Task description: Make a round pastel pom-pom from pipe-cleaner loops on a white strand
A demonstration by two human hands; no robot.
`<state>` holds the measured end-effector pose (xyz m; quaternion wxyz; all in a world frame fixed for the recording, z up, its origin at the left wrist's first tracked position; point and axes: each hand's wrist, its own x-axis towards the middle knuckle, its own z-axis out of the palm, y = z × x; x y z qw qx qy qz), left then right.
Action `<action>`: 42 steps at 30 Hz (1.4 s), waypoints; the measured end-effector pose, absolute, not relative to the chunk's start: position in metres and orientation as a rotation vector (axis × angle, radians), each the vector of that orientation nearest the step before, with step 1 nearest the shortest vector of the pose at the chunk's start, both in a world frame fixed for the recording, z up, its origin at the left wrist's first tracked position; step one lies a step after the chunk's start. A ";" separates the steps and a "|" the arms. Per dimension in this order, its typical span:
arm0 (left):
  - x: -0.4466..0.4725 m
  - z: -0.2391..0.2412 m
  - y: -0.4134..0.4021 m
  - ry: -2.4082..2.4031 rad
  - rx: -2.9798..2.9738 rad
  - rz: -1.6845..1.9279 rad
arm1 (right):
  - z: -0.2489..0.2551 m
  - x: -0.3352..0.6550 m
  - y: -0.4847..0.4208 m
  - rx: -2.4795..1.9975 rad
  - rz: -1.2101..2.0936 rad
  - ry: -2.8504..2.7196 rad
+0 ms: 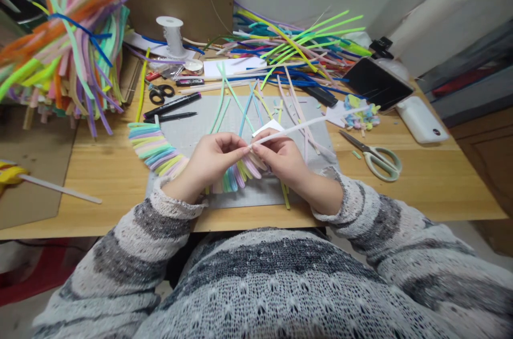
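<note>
My left hand (214,160) and my right hand (280,157) meet above a grey cutting mat (192,133), fingertips pinched together on the near end of a long white strip (308,124) that slants up to the right. Under my hands curves a chain of folded pastel loops (154,149), running from the mat's left edge to below my right fingers. Loose pastel strips (240,101) lie fanned out on the mat beyond my hands. A small white card (269,126) shows just behind my right fingers.
Pale green scissors (374,157) lie to the right, black scissors (160,93) and black markers (172,105) at the back left. A thread spool (171,34), a dark tablet (377,83), a white device (420,120) and heaps of coloured strips (68,45) crowd the wooden desk (433,189).
</note>
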<state>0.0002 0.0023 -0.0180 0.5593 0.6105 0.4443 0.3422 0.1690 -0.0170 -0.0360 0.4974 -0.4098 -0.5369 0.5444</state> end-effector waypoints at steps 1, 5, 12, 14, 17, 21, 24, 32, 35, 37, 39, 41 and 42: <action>0.000 -0.018 0.002 1.045 1.427 0.814 | -0.036 0.170 -0.017 -0.994 1.324 -1.318; 0.000 -0.017 0.002 1.029 1.385 0.833 | -0.036 0.172 -0.016 -0.969 1.321 -1.393; 0.000 -0.020 0.004 0.942 1.337 0.778 | -0.034 0.169 -0.017 -1.013 1.304 -1.340; -0.001 -0.019 0.003 0.957 1.361 0.748 | -0.033 0.169 -0.017 -1.001 1.309 -1.318; -0.002 -0.016 0.001 1.047 1.406 0.742 | -0.033 0.169 -0.017 -1.013 1.316 -1.314; -0.002 -0.012 0.000 1.081 1.409 0.795 | -0.033 0.170 -0.017 -1.032 1.298 -1.346; -0.002 -0.013 0.000 1.062 1.443 0.805 | -0.034 0.169 -0.018 -1.036 1.305 -1.365; -0.002 -0.016 0.000 1.050 1.503 0.819 | -0.035 0.168 -0.019 -1.053 1.326 -1.401; -0.002 -0.017 0.000 1.057 1.524 0.816 | -0.035 0.168 -0.020 -1.052 1.308 -1.426; -0.001 -0.016 0.000 1.063 1.526 0.813 | -0.035 0.168 -0.020 -1.047 1.313 -1.417; -0.001 -0.016 0.000 1.069 1.526 0.809 | -0.034 0.168 -0.020 -1.041 1.325 -1.404; -0.002 -0.015 0.000 1.069 1.531 0.807 | -0.034 0.167 -0.020 -1.038 1.330 -1.392; -0.002 -0.015 0.000 1.067 1.535 0.806 | -0.034 0.167 -0.020 -1.036 1.329 -1.389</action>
